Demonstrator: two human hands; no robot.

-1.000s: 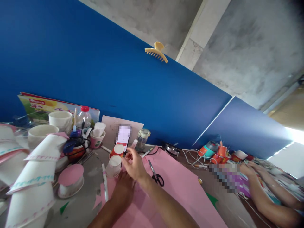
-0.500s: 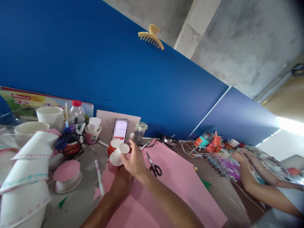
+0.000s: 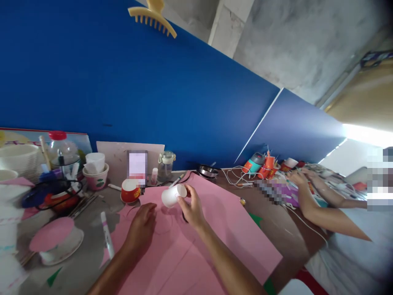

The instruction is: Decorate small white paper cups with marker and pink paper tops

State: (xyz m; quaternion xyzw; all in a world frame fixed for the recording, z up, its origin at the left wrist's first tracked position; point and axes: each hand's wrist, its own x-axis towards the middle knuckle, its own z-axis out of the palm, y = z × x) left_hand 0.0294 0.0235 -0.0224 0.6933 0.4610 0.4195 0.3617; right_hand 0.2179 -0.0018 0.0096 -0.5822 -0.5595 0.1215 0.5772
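A plain white paper cup lies tilted on its side just above the pink paper sheet, its round end turned toward the upper right. My right hand grips this cup between thumb and fingers. Left of it, my left hand rests over the sheet with loosely bent fingers and nothing in them. A faint drawn curve shows on the paper between the hands. Part of a black scissors handle peeks out behind my right hand. Beyond my left hand stands a red paper cup.
At the back are a phone, a glass jar and a tape roll. Stacked cups, a bottle, a marker and a pink-topped cup piece crowd the left. Another person's arm works at right.
My hands have separated: the left has drawn away from the white cup, while the right has carried it rightward, away from the red cup. The camera view has turned to the right.
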